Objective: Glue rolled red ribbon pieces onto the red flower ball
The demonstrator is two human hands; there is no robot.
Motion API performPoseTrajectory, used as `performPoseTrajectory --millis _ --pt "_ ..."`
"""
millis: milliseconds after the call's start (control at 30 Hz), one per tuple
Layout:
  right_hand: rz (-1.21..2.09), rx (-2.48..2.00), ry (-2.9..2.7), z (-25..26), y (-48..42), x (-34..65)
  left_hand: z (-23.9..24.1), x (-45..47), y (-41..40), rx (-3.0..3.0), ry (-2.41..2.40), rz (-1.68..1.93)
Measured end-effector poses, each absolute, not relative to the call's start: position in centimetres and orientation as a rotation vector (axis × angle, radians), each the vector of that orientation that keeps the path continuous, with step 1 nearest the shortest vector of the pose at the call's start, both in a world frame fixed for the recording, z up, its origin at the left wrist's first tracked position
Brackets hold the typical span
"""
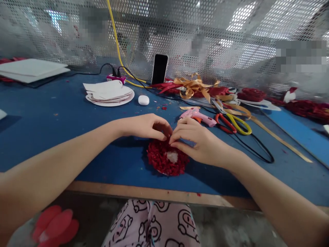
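Note:
A round red ruffled rosette (159, 156) with a small whitish centre lies flat on the blue tabletop in front of me. My left hand (146, 125) reaches over its far edge, thumb and fingers closed on the ruffles. From the other side my right hand (194, 139) pinches the rosette near the same far edge, its fingertips almost meeting the left ones. The exact bit between the fingertips is hidden. Just beyond my right hand lies a pink glue gun (205, 119), partly covered by it. Scissors (232, 123) with red and yellow handles rest to its right.
Stacked white card pieces (109, 93), a white earbud case (143, 100) and a phone (159, 68) stand farther back. Gold ribbon (192, 85) and red material (252, 94) pile up at the back right. A black cable (259, 157) loops right. The wooden table edge (144, 190) is nearest me.

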State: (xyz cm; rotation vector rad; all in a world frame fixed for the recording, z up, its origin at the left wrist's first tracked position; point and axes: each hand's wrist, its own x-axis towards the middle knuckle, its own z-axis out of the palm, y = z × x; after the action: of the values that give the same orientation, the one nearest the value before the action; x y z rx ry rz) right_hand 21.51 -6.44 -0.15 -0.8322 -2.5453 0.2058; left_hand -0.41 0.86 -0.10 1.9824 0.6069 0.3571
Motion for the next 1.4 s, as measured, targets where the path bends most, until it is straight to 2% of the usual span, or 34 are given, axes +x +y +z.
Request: performPoseTrajectory --millis 700,1067,1400 --pt "-0.323 -0.734 -2.732 -0.2 -7.0 21.0 -0.3 -0.1 0.8 1.9 0.638 0.336" --pt "-0.356 -0.747 -2.766 -0.1 -7.3 20.8 -0.6 -0.3 1.2 1.904 0.651 0.334" --pt "-0.235 -0.84 -2.646 0.5 -7.3 21.4 -0.5 -0.3 1.0 1.868 0.71 0.389"
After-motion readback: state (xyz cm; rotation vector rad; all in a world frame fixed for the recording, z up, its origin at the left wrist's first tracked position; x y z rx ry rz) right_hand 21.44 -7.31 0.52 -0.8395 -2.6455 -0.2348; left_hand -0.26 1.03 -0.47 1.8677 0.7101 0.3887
